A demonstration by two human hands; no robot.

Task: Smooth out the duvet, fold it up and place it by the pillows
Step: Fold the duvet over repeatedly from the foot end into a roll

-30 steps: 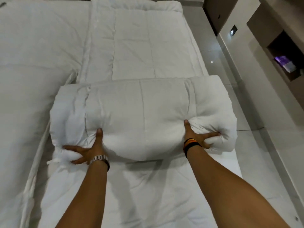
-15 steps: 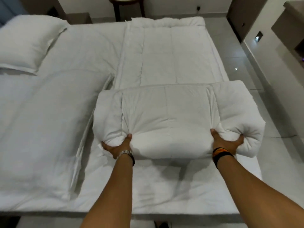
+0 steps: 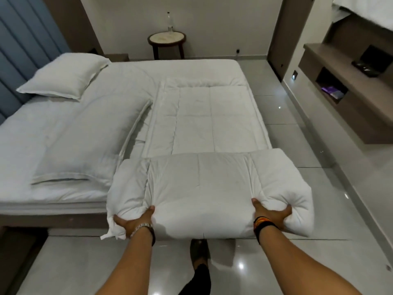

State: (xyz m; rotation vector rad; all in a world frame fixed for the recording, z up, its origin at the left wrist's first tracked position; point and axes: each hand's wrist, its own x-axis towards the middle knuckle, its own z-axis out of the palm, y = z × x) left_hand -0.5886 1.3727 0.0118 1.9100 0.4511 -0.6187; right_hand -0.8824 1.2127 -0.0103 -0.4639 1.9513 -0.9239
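The white duvet [image 3: 204, 188] is partly folded: a thick folded bundle is raised at the near end, past the foot corner of the bed, while the rest lies flat along the bed's right side. My left hand [image 3: 134, 222] grips the bundle's near left corner. My right hand [image 3: 272, 216] grips its near right corner. One white pillow [image 3: 63, 75] lies at the head of the bed, far left, and a second pillow [image 3: 89, 143] lies on the sheet closer to me.
A blue padded headboard [image 3: 23, 50] stands at far left. A round side table [image 3: 167, 40] with a bottle stands by the far wall. A wall shelf unit [image 3: 344, 90] runs along the right. Glossy floor tiles [image 3: 297, 145] lie between bed and shelf. My foot [image 3: 198, 250] is below the bundle.
I have stepped back from the bed and pulled the folded bundle toward me and up, off the bed's near end. Both hands keep their grip on its corners.
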